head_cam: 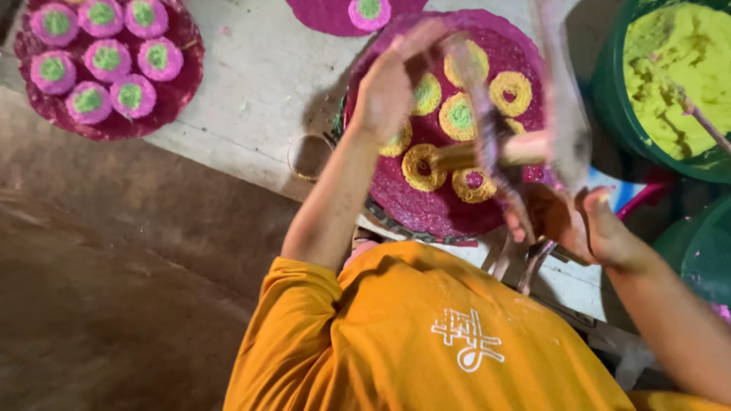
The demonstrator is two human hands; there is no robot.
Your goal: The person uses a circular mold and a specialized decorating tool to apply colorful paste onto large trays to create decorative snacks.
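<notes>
Your left hand (388,91) and a blurred tool (487,152) hide part of the magenta tray (434,205); seven yellow rings (511,93) show. Right hand (579,224) grips the tool; left grip: cannot tell.

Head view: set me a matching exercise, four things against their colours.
Things:
1. bucket of paste
2. shirt
3. rings on the middle tray
4. outer bands of the rounds on the far-left tray

Colours:
A. pink
B. orange
C. yellow rings
D. green bucket, yellow-green filling

Pairs: 1-D, 2-B, 3-C, 4-A
</notes>
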